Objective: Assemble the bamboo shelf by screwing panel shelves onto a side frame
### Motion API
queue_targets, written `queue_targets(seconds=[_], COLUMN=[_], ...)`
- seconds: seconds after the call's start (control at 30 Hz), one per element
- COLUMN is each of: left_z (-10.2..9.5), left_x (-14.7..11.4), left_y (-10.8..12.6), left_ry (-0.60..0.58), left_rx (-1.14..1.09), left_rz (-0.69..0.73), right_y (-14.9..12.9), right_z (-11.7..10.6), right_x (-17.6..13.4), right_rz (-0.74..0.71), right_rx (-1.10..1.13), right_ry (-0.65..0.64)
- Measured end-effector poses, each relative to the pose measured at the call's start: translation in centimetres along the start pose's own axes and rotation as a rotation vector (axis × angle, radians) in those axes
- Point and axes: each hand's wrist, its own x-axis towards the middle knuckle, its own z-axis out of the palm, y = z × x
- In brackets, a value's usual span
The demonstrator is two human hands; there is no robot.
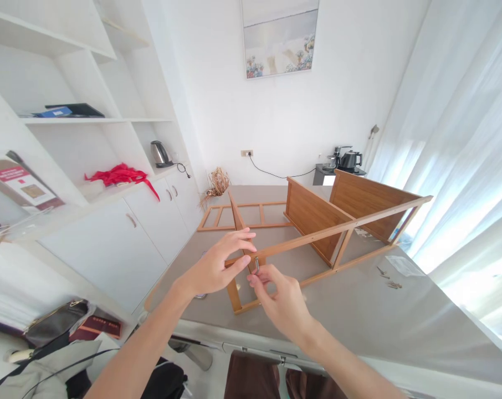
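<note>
A wooden shelf frame lies on its side on the table, with wide boards standing between its rails. My left hand grips it near the left end, thumb on the near side of the rail and fingers over the board. Between the thumb and fingers of my right hand is a small silver metal bolt, upright against the near rail close to my left thumb. Whether its tip sits in a hole cannot be made out. Several loose screws lie on the table to the right.
Behind the shelf frame, another ladder-like wooden frame lies flat on the grey table. A clear plastic bag is near the curtain. Dried plants stand at the far left corner; white cabinets line the left side.
</note>
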Motion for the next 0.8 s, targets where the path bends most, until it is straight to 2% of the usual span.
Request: queue_targets(seconds=[0.13, 0.27, 0.47, 0.57, 0.67, 0.8], left_z=[0.1, 0.1, 0.1, 0.2, 0.4, 0.6], left_x=[0.0, 0.1, 0.1, 0.1, 0.1, 0.1], left_y=[0.0, 0.2, 0.2, 0.2, 0.0, -0.3], left_ry=[-0.002, 0.005, 0.003, 0.011, 0.047, 0.08], left_rx=[-0.017, -0.013, -0.015, -0.012, -0.002, 0.016], left_rz=[0.01, 0.008, -0.013, 0.002, 0.021, 0.054], right_y=[0.3, 0.5, -0.2, -0.8, -1.2, -1.2], right_z=[-0.6, -2.5, -6.1, -7.4, -7.7, -7.0], right_x=[-0.3, 0.2, 1.8, 2.3, 2.6, 2.8], right_rz=[-0.164, -0.273, -0.453, -0.497, -0.517, -0.511], right_rx=[-0.186, -0.299, -0.402, -0.457, -0.46, -0.398], right_ry=[0.051, 0.049, -0.042, -0.077, -0.105, -0.128])
